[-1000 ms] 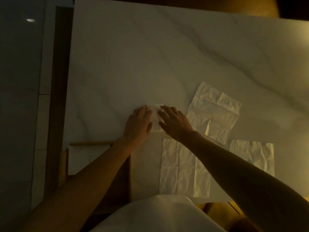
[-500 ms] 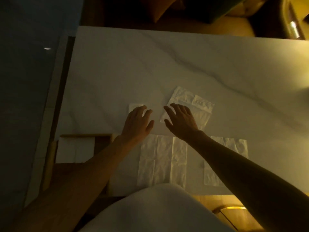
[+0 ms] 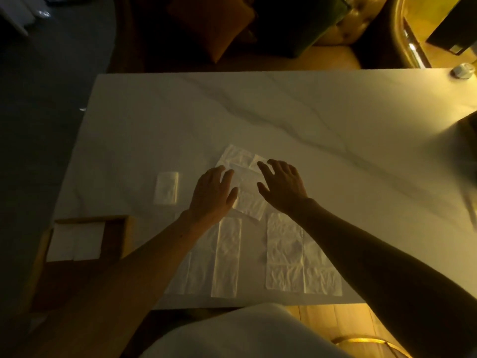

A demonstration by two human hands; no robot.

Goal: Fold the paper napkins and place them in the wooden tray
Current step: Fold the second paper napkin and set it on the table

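A small folded napkin (image 3: 167,187) lies alone on the white marble table (image 3: 309,120), left of my hands. My left hand (image 3: 214,193) and my right hand (image 3: 282,186) are both over an unfolded, tilted napkin (image 3: 245,184), fingers spread and straight; I cannot tell whether they touch it. Two more unfolded napkins lie near the table's front edge, one (image 3: 224,257) partly under my left forearm, the other (image 3: 289,257) partly under my right forearm. The wooden tray (image 3: 116,244) sits at the front left, with folded white napkins (image 3: 74,245) in it.
A small round object (image 3: 463,71) stands at the table's far right corner. Chairs and cushions (image 3: 219,24) are beyond the far edge. Dark floor lies left of the table. The room is dim.
Both hands left the small folded napkin, which stays lying at the left, and moved right onto the tilted unfolded napkin. The camera tilted up, showing more of the table.
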